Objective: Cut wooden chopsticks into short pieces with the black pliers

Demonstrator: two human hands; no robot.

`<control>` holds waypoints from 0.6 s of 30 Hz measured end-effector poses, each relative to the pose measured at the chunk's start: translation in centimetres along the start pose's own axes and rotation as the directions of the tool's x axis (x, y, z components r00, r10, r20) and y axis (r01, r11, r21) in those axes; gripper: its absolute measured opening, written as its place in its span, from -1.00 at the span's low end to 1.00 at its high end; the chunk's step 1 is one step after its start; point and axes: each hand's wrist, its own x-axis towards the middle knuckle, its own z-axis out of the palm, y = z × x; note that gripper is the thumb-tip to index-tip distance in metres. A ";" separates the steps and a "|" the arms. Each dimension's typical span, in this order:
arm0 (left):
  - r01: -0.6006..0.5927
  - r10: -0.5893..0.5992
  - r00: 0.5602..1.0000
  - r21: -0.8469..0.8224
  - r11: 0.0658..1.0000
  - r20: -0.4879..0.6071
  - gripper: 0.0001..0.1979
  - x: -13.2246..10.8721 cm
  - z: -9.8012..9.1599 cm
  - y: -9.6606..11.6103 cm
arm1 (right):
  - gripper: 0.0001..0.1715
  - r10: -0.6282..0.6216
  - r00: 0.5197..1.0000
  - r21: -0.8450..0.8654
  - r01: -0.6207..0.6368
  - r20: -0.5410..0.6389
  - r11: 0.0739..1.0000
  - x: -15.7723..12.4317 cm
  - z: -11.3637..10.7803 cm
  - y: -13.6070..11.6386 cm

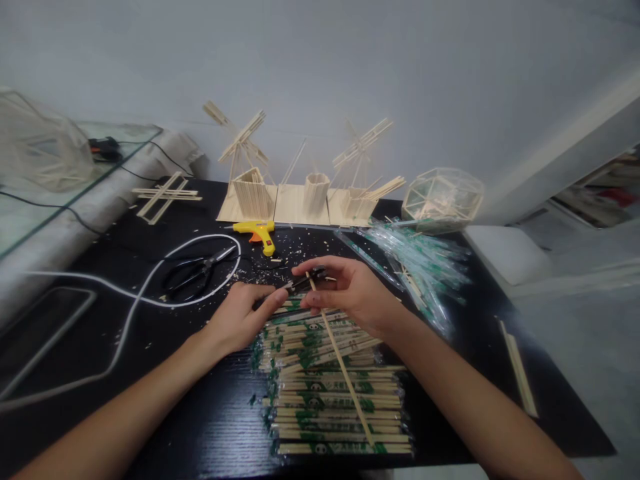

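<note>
My right hand [345,290] is closed, with a single wooden chopstick [343,363] pinched between its fingers. The stick slants down toward the table's front edge. Across the gap between both hands lies a dark narrow tool [301,283] whose exact kind I cannot make out. Thumb and fingers of my left hand [250,310] close on its near end, while its far end meets the right fingers by the chopstick's tip. Beneath the hands are several rows of chopsticks in clear and green wrappers [340,403].
Behind the hands lie a yellow glue gun [260,235], pliers [205,270] and a white cable [137,313]. Stick-built windmill models [250,193] stand along the wall. Torn wrappers [420,260] are heaped right, near a stick-framed bowl [443,197]. Loose sticks [519,373] lie far right.
</note>
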 end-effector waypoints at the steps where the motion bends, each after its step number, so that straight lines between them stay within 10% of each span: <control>1: 0.003 -0.003 1.000 0.002 1.000 0.001 -0.43 0.1 0.0 0.0 | -0.53 -0.010 1.000 -0.014 0.010 -0.004 1.000 -0.1 -0.1 -0.3; 11: 0.115 -0.115 0.992 0.013 0.993 -0.050 -0.39 0.7 0.2 -1.2 | -0.44 -0.052 0.976 -0.431 -0.046 -0.212 0.901 -0.7 -4.5 -4.4; 18: 0.131 -0.130 0.991 0.025 0.991 -0.025 -0.37 0.8 0.4 -0.9 | -0.58 -0.148 0.848 -0.805 -0.407 -0.508 0.431 0.6 -10.2 -3.5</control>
